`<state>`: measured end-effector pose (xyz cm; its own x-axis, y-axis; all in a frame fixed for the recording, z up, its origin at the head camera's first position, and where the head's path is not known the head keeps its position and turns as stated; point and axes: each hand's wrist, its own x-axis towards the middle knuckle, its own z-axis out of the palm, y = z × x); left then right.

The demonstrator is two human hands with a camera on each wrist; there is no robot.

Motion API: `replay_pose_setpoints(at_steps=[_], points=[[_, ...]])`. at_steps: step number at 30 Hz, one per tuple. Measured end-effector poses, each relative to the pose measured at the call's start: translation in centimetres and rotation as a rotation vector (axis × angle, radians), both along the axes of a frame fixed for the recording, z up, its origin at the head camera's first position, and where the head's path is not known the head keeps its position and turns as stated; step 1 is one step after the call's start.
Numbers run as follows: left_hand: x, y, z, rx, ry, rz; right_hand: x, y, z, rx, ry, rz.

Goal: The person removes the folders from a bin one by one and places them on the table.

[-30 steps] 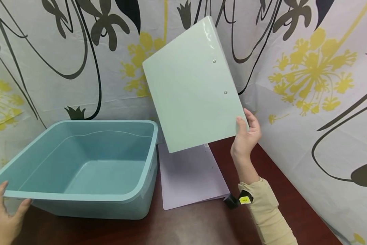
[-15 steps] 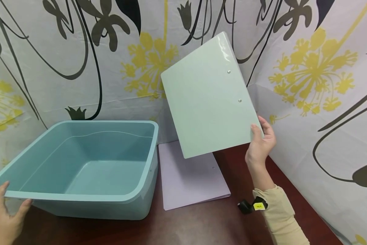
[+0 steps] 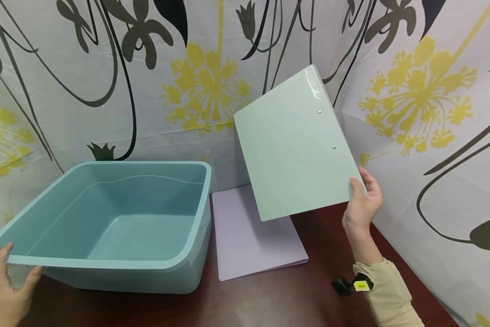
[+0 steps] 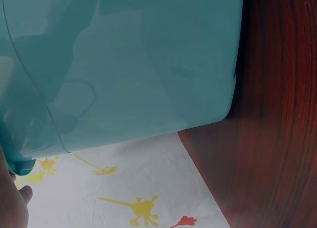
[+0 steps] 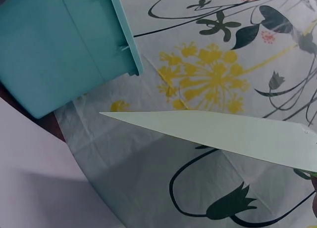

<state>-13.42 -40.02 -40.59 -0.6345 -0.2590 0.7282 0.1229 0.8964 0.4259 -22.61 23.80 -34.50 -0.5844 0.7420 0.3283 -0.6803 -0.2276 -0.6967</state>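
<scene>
A pale green binder [image 3: 298, 150] with two metal rivets is up in the air, tilted, right of the tub. My right hand [image 3: 362, 206] pinches its lower right corner, thumb on the near face and fingers behind. In the right wrist view the binder [image 5: 218, 134] shows nearly edge-on. Below it a lilac binder [image 3: 255, 250] lies flat on the table, partly covered from sight. At the far left my left hand [image 3: 3, 286] holds the near rim of a blue-green plastic tub [image 3: 106, 262], fingers over the rim and thumb against the outside. The tub's visible inside holds nothing.
The dark reddish-brown table [image 3: 245, 304] runs under the tub and the lilac binder. Patterned fabric [image 3: 179, 145] hangs close behind them and along the right side. A black wrist camera [image 3: 351, 285] is strapped at my right sleeve.
My right hand has carried the pale green binder right and downward, revealing more of the lilac binder's left back part. The left hand and tub have stayed in place.
</scene>
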Motion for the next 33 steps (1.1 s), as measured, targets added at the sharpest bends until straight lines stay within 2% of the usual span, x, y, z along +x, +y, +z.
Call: replay_pose_setpoints(at_steps=[7,20,27,33], points=[[-0.1,-0.1,-0.2,0.004,0.028,-0.024,0.7,1.3,-1.3,-0.044,-0.052,-0.009],[0.1,0.2,0.1,-0.006,-0.015,0.01,1.3,3.2,-3.1,-0.104,-0.134,-0.018],[0.1,0.2,0.1,-0.016,0.027,-0.019,1.6,4.0,-4.2,-0.104,-0.184,-0.036],[-0.1,-0.2,0.0,-0.039,0.029,-0.008,1.9,4.6,-5.0,-0.111,-0.229,-0.024]])
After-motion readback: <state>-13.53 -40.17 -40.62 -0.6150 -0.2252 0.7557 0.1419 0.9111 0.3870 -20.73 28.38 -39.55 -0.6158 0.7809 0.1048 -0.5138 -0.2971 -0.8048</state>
